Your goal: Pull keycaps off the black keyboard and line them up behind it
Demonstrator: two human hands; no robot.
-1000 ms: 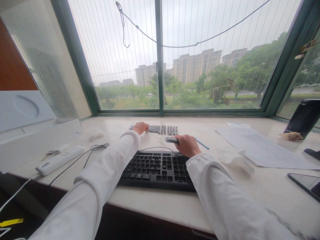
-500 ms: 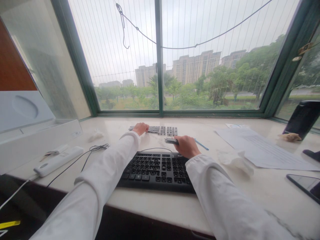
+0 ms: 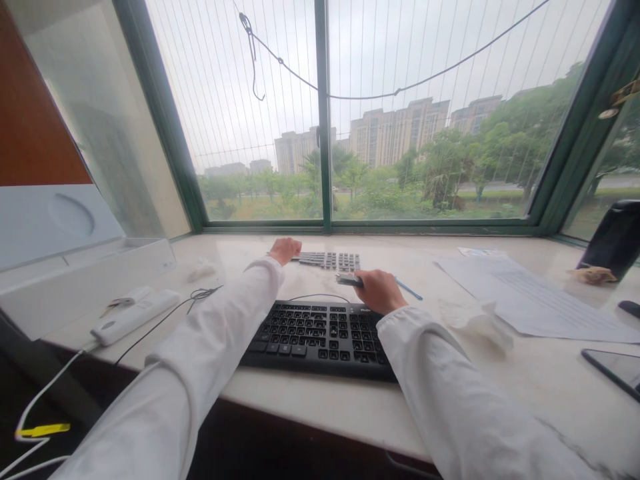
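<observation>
A black keyboard (image 3: 300,350) with most of its keycaps off lies in front of me, a few caps still along its lower left row. Behind it, loose grey keycaps (image 3: 350,261) are laid out in rows on the white ledge. My left hand (image 3: 285,251) is at the left part of these rows, fingers curled down; whatever they pinch is hidden. My right hand (image 3: 379,291) is closed around a short dark-and-grey tool (image 3: 349,280), held above the keyboard's back edge and pointing left. Its exact kind is unclear.
A thin blue stick (image 3: 409,288) lies right of my right hand, near crumpled tissue (image 3: 477,321) and a printed sheet (image 3: 530,297). At right are a phone (image 3: 613,365) and a dark upright object (image 3: 613,240). Left are a power strip (image 3: 136,318), a cable (image 3: 165,320) and a white box (image 3: 85,280).
The whole scene has shifted slightly right in the view. Both hands stay in nearly the same places, the left at the loose keycaps, the right still gripping the tool.
</observation>
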